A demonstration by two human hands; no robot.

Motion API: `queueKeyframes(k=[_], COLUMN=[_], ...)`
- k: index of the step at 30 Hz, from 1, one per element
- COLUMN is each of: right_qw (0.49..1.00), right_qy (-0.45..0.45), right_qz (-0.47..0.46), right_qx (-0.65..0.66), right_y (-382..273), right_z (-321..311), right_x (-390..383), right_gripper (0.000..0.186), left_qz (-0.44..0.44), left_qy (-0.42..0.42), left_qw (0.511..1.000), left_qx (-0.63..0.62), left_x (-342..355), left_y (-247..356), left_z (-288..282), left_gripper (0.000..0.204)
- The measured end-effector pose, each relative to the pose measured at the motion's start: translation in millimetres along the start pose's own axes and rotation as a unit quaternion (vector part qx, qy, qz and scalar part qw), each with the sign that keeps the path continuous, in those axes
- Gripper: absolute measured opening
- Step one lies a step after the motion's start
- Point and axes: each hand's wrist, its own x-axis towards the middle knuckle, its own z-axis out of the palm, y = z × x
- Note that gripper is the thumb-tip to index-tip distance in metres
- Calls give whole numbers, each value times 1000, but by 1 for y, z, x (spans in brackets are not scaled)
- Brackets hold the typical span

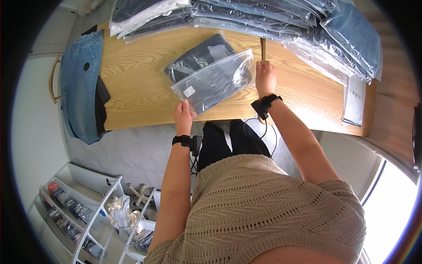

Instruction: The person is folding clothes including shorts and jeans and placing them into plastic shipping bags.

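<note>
Bright scene, window (393, 213) lower right blown out, rainbow flare beside it. Glare on plastic bag (215, 82) and right of counter (310, 99). Fisheye bends edges, corners black.

Pale wood-grained tabletop (127, 81), its far edge lined with layered stacks of dark and blue folded garments in clear plastic bags (259, 22); flat transparent plastic sleeve (354, 103) near the right end. Over the left end, a faded light-blue denim garment with a gathered waistband (79, 94), black cloth (102, 99) showing beneath, a curved pale-wood bar (53, 79) beside it. Lower left, white shelving with perforated uprights (99, 220), rows of small plastic-wrapped packets (72, 204) and a pale cloth heap (118, 214).
</note>
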Motion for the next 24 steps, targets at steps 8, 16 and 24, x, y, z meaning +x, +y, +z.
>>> queueKeyframes(k=[8, 16, 24], right_qw=[884, 869, 843], right_qy=[-28, -96, -119], right_qz=[-420, -414, -445], right_qx=[-204, -254, -278], right_y=[-48, -55, -74], right_z=[36, 45, 46], right_x=[-60, -35, -22], right_gripper=[52, 56, 56], left_qz=[20, 386, 417], left_qy=[18, 260, 56], left_qw=[999, 844, 728], left_qx=[34, 265, 540], left_x=[0, -15, 45], left_y=[-6, 45, 66], left_z=[-2, 34, 53], left_gripper=[35, 24, 55])
